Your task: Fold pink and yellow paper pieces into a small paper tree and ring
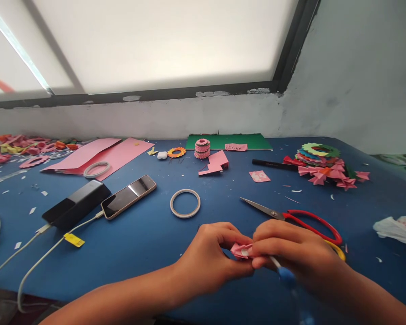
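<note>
My left hand [216, 250] is closed in a pinch on a small folded pink paper piece [241, 251], which has a white patch on its near side. Close against it, my right hand [291, 248] is closed too, its fingertips touching the paper's right end. From under those fingers a slim white-and-blue stick [286, 274] slants down to the right, its lower part blurred; I cannot make out its kind. Just beyond my right hand lie scissors [274, 214] with red and yellow handles, blades apart. A white tape roll [185, 203] rests flat beyond my left hand.
On the blue table [149, 262], a phone [128, 197] and a black power bank [77, 203] trail white cables. Pink paper sheets [131, 153] lie behind them. A stack of cut paper rings [320, 155], a black marker [274, 164] and a green sheet [246, 141] sit farther back.
</note>
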The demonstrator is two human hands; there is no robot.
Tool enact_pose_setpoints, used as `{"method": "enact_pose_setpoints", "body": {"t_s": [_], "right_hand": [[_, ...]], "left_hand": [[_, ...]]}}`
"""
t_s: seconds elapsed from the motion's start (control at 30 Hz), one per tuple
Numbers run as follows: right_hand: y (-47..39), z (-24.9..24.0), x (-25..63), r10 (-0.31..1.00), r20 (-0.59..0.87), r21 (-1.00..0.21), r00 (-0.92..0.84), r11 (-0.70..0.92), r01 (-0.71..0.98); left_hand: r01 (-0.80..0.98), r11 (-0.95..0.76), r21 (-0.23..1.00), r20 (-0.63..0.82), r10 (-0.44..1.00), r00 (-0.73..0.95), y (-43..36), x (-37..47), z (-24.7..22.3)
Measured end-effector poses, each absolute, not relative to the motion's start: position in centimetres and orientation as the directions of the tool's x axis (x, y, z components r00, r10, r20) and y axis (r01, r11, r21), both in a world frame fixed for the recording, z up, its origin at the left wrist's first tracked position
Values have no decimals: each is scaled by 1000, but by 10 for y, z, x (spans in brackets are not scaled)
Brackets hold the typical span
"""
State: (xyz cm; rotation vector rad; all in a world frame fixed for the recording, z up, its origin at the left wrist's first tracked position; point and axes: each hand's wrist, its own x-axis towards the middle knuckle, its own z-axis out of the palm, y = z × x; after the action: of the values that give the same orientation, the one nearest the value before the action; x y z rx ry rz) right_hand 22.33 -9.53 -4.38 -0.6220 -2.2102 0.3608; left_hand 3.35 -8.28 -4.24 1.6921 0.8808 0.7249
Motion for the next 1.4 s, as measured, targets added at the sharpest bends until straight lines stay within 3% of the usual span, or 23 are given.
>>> {"method": "enact_pose_setpoints", "body": {"t_s": [0.27, 0.83, 1.4], "right_hand": [[-96, -45, 221, 512, 665, -380, -544, 859, 343], [-96, -50, 223, 543, 629, -441, -557, 839, 319], [-96, -48, 225, 504, 614, -379, -607, 864, 333]], "left_hand": [[237, -283, 930, 118, 836, 536, -83, 33, -47], [295, -379, 877, 171, 820, 546, -83, 31, -48], [354, -425, 833, 163, 800, 577, -81, 32, -46]]}}
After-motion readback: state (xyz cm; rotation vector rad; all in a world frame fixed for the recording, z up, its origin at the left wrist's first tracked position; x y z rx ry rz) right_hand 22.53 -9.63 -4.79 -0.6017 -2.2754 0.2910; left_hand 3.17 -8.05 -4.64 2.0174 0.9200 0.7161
